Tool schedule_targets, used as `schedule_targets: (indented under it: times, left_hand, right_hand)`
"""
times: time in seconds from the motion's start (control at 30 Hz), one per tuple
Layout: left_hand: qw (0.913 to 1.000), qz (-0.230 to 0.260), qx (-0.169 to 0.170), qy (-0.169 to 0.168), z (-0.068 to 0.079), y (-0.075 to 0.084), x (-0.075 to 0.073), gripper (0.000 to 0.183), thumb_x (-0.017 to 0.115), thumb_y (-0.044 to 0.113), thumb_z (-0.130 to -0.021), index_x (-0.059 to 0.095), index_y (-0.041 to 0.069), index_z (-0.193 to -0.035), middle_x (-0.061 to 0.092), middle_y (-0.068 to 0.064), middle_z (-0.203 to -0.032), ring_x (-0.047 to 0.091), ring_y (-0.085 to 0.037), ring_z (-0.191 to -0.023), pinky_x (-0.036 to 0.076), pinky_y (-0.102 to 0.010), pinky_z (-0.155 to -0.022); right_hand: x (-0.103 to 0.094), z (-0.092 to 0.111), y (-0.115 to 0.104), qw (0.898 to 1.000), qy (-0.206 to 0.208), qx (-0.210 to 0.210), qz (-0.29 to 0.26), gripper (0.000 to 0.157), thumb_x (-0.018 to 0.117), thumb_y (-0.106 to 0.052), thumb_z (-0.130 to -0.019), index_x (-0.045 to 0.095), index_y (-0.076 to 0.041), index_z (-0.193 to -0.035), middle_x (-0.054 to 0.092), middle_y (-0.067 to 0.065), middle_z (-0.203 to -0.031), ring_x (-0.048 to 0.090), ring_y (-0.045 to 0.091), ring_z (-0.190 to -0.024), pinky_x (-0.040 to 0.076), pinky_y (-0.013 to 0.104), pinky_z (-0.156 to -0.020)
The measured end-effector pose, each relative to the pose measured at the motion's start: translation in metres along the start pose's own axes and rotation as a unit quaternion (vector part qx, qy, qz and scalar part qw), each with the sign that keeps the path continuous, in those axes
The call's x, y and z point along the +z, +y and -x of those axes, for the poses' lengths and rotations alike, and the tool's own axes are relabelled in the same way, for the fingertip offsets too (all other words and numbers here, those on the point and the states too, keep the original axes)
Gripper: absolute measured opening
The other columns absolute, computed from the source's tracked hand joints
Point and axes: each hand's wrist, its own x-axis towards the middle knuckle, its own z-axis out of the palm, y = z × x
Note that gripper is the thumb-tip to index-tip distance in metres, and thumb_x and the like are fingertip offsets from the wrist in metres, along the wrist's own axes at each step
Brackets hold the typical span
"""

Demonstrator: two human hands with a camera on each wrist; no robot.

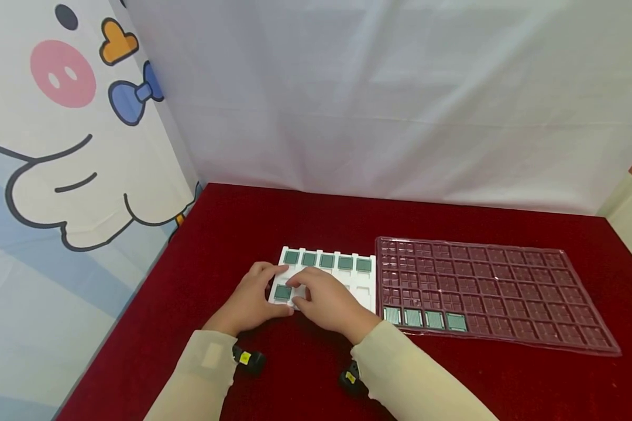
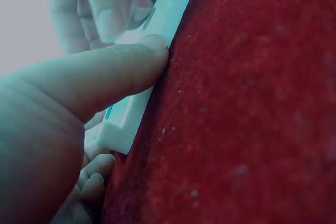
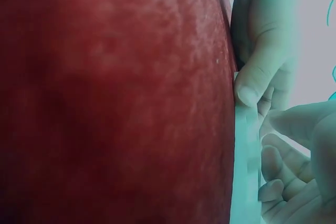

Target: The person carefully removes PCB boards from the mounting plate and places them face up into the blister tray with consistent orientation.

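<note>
A white tray (image 1: 356, 296) with square slots lies on the red cloth in the head view. Several green square chips (image 1: 326, 261) fill its back row, and another chip (image 1: 282, 292) sits at the front left. My left hand (image 1: 250, 299) grips the tray's left end, its thumb (image 2: 118, 72) on the front rim, as the left wrist view also shows. Over the slot beside that front chip, my right hand (image 1: 323, 299) bends its index finger and thumb down to the tray. Whether a chip is between these fingertips is hidden.
Right of the white tray lies a clear plastic tray (image 1: 497, 301) with many compartments. Several green chips (image 1: 434, 320) occupy its front row at the left end. A white curtain (image 1: 400, 117) hangs behind the table, and a printed cloth (image 1: 74, 175) at the left.
</note>
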Motion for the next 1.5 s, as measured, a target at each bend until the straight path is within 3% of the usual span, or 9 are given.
schedule_targets:
  times: [0.2, 0.53, 0.83, 1.1, 1.5]
  left_hand:
    - [0.9999, 0.001, 0.012, 0.0, 0.0, -0.001, 0.0, 0.083, 0.091, 0.026, -0.08, 0.051, 0.013, -0.152, 0.046, -0.01, -0.141, 0.048, -0.027, -0.121, 0.048, -0.047, -0.102]
    - [1.0, 0.0, 0.009, -0.002, 0.0, -0.002, -0.002, 0.082, 0.089, 0.026, -0.081, 0.051, 0.014, -0.152, 0.045, -0.01, -0.142, 0.047, -0.028, -0.121, 0.048, -0.048, -0.101]
    - [0.9999, 0.002, 0.013, 0.003, 0.0, -0.001, -0.001, 0.08, 0.089, 0.027, -0.081, 0.052, 0.015, -0.151, 0.046, -0.008, -0.14, 0.048, -0.026, -0.118, 0.049, -0.047, -0.098]
    - [0.9997, 0.008, 0.021, 0.006, 0.001, -0.002, -0.002, 0.079, 0.089, 0.026, -0.081, 0.052, 0.014, -0.15, 0.047, -0.009, -0.139, 0.049, -0.027, -0.118, 0.049, -0.048, -0.099]
    - [0.9997, 0.015, 0.019, 0.007, 0.003, 0.001, -0.004, 0.08, 0.09, 0.023, -0.08, 0.052, 0.013, -0.15, 0.046, -0.01, -0.142, 0.049, -0.028, -0.118, 0.049, -0.047, -0.098]
  right_hand:
    - [0.003, -0.006, -0.003, 1.0, 0.001, -0.003, -0.001, 0.025, 0.071, -0.013, -0.095, 0.073, -0.012, -0.12, 0.069, 0.001, -0.116, 0.058, 0.012, -0.084, 0.051, 0.032, -0.081]
    - [0.005, -0.012, -0.009, 1.0, -0.005, 0.014, 0.024, 0.024, 0.072, -0.017, -0.095, 0.075, -0.014, -0.119, 0.069, 0.001, -0.121, 0.065, 0.018, -0.112, 0.051, 0.038, -0.098]
    - [0.008, -0.018, -0.009, 0.998, -0.007, 0.02, 0.051, 0.023, 0.076, -0.021, -0.092, 0.077, -0.016, -0.115, 0.071, 0.0, -0.115, 0.067, 0.016, -0.102, 0.053, 0.035, -0.091]
    - [0.01, -0.023, -0.01, 0.998, -0.009, 0.041, 0.044, 0.022, 0.078, -0.02, -0.089, 0.079, -0.016, -0.11, 0.071, -0.003, -0.11, 0.065, 0.011, -0.091, 0.054, 0.032, -0.084]
    - [0.011, -0.023, -0.011, 0.998, -0.003, 0.031, 0.061, 0.018, 0.077, -0.02, -0.09, 0.08, -0.016, -0.107, 0.072, -0.002, -0.111, 0.066, 0.012, -0.096, 0.054, 0.031, -0.086]
